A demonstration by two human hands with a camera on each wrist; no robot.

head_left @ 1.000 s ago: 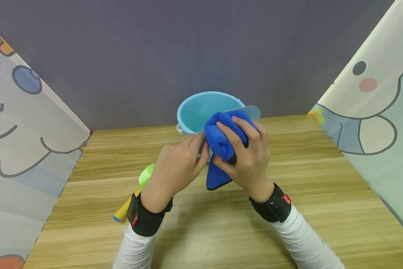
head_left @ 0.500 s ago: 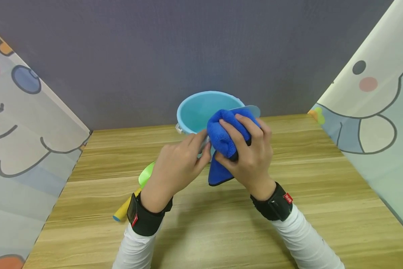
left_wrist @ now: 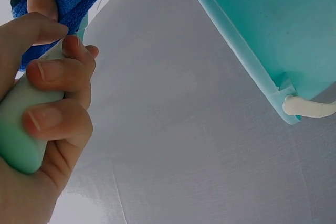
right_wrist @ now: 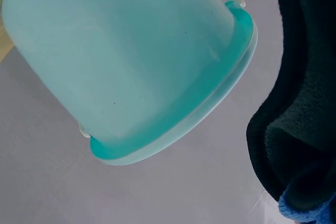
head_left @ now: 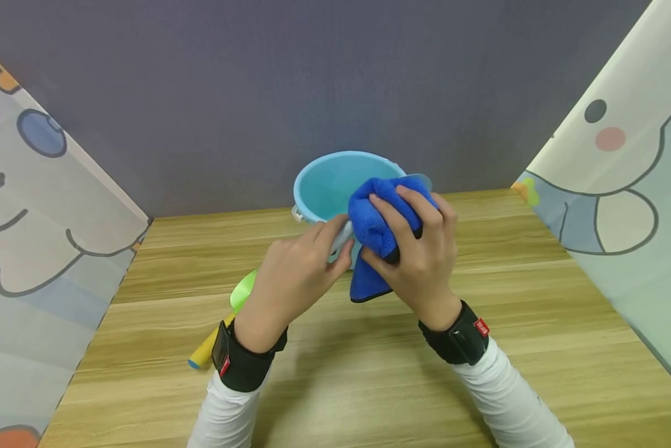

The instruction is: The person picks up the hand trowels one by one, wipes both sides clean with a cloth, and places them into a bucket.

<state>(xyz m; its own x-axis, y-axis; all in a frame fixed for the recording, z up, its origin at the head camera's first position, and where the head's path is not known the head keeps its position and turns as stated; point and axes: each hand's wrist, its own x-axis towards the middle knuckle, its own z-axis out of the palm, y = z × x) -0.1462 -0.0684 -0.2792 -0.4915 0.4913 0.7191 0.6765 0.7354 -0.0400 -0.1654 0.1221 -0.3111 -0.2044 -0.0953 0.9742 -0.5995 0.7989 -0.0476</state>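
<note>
My left hand (head_left: 298, 274) grips the pale blue-green handle of a tool (left_wrist: 26, 119), fingers curled round it in the left wrist view. A rounded, flat light blue end (head_left: 423, 179) of the tool sticks out past a blue microfiber cloth (head_left: 371, 218). My right hand (head_left: 421, 261) holds this cloth bunched around the tool's middle, which is hidden. A black-edged corner of the cloth hangs below the hand. Both hands are in front of a light blue bucket (head_left: 335, 186), whose outer wall fills much of the right wrist view.
A toy tool with a green head (head_left: 242, 290) and yellow handle (head_left: 208, 347) lies on the wooden table (head_left: 335, 398), partly behind the left forearm. A dark grey panel (head_left: 335, 81) stands behind the bucket. Cartoon-printed sheets (head_left: 615, 186) flank the table.
My right hand and the cloth have shifted a little right and away, uncovering more of the handle near my left fingers. The left hand has barely moved.
</note>
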